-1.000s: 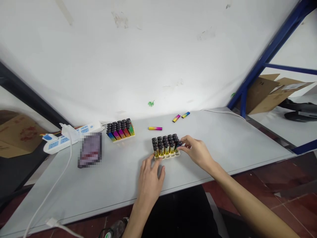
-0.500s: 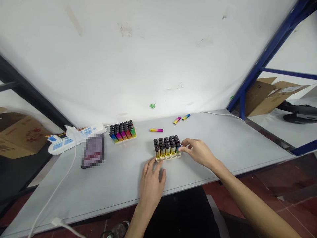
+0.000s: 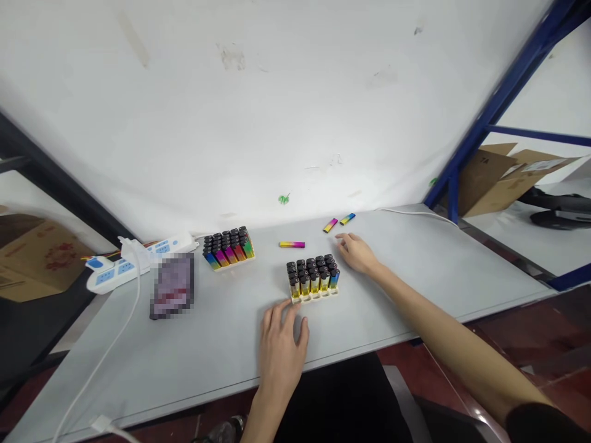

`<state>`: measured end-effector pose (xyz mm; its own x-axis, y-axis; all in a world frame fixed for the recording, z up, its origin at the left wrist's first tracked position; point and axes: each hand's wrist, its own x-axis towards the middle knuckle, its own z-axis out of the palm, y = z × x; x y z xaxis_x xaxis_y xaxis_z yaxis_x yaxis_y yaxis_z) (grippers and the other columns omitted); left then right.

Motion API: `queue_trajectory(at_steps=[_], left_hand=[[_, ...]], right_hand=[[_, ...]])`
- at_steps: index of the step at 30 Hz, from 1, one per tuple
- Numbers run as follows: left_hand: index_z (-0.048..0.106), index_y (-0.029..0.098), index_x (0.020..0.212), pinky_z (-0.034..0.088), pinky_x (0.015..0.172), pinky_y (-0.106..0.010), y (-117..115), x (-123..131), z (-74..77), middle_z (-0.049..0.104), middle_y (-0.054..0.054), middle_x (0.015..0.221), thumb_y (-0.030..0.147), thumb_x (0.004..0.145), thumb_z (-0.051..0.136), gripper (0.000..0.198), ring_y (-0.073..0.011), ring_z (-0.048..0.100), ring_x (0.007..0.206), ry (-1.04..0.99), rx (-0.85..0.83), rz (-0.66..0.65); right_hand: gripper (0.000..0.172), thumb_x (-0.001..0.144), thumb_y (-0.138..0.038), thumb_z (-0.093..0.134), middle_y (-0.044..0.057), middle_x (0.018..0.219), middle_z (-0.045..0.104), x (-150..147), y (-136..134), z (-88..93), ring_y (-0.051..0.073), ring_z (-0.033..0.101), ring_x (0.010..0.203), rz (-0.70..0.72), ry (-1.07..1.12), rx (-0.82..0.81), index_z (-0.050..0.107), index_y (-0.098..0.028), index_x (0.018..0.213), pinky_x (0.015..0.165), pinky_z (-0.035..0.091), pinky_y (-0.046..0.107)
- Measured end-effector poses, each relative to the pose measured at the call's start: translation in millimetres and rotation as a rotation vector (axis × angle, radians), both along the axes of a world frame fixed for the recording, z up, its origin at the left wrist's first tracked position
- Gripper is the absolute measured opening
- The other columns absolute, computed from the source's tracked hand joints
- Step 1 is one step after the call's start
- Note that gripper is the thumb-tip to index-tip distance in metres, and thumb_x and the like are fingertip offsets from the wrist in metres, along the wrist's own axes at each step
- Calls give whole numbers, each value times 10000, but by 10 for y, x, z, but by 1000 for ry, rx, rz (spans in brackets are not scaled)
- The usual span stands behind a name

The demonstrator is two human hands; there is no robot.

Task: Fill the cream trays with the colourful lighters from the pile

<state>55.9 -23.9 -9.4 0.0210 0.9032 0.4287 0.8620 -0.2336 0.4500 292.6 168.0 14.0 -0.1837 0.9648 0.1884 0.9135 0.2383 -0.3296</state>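
A pale tray (image 3: pixel 308 299) stands near the table's middle with rows of black-topped lighters (image 3: pixel 314 283) upright in it; its nearest row of slots holds none. My left hand (image 3: pixel 281 347) rests on the table with fingers apart, fingertips at the tray's near left corner. Past the tray's far right side, my right hand (image 3: pixel 355 251) reaches over the table, fingers extended and holding nothing. Beyond its fingertips lie a pink-yellow lighter (image 3: pixel 330 226) and a blue-yellow lighter (image 3: pixel 348 219). Another yellow-pink lighter (image 3: pixel 292 245) lies behind the tray.
A second tray full of colourful lighters (image 3: pixel 228 248) stands farther left. Beside it are a blurred dark packet (image 3: pixel 173 286) and a white power strip (image 3: pixel 115 271) with a cable along the table's left. A white wall borders the back; a blue frame (image 3: pixel 452 191) stands at right.
My right hand has left the blue lighter at the tray's right end and moved away toward the loose lighters. My left hand stays by the tray's corner.
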Motion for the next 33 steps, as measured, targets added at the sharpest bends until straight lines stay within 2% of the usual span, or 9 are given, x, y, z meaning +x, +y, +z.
queue_trajectory(at_steps=[4,9,14,16,20,23,27,30,33], left_hand=[[624,203,1235,429,1061,-559,5,1,-8,618,-93,1253,253,936,529,318,-313,497,1212,48,7,32],[631,198,1239,416,1078,-553,2,4,-11,612,-91,1262,256,944,513,323,-313,482,1232,71,-27,42],[627,190,1240,413,1081,-548,10,7,1,614,-90,1254,257,944,512,324,-312,474,1231,77,-32,40],[625,190,1241,420,1073,-549,17,7,-1,613,-92,1256,256,941,517,326,-313,474,1228,77,-24,41],[625,205,1242,447,1045,-540,18,4,-9,614,-91,1255,260,929,533,331,-316,489,1217,63,-16,53],[626,208,1242,455,1038,-538,13,1,-14,613,-91,1259,273,926,539,333,-319,486,1222,59,-25,62],[626,212,1242,470,1021,-534,12,-3,-24,615,-87,1256,270,929,532,332,-324,478,1223,67,-32,71],[630,216,1235,478,1011,-533,10,-6,-28,616,-88,1252,264,925,537,327,-327,478,1223,68,-25,80],[637,218,1216,491,996,-526,10,-7,-21,615,-92,1245,269,923,544,312,-328,481,1225,51,-20,88]], right_hand=[[471,1005,-372,367,176,1262,552,-124,367,0,306,550,1141,-28,-31,-5,452,-211,1439,948,413,407],[441,1007,-415,340,210,1253,540,-191,586,-16,348,510,1170,-106,-28,9,564,-167,1294,929,420,453],[290,947,-349,492,187,1139,615,-191,502,-29,323,541,1082,-119,-8,40,605,-128,1096,903,435,417],[264,958,-286,450,177,1157,616,-197,434,-37,305,545,1091,-116,10,53,595,-133,1117,913,434,399],[351,967,-221,330,173,1256,570,-215,272,-67,276,575,1084,-138,68,98,537,-153,1242,913,442,382],[355,914,-221,380,164,1189,602,-215,135,-78,255,610,978,-148,260,135,507,-139,1235,856,470,374],[328,911,-297,406,28,844,648,-215,-43,-47,190,608,720,-8,684,59,472,-187,1213,713,486,333],[332,933,-408,425,-63,665,534,-236,-140,-15,139,529,560,75,909,-51,459,-248,1222,541,424,249],[319,920,-511,464,-92,566,358,-262,-183,-5,101,357,448,78,1066,-147,541,-244,1076,434,289,213]])
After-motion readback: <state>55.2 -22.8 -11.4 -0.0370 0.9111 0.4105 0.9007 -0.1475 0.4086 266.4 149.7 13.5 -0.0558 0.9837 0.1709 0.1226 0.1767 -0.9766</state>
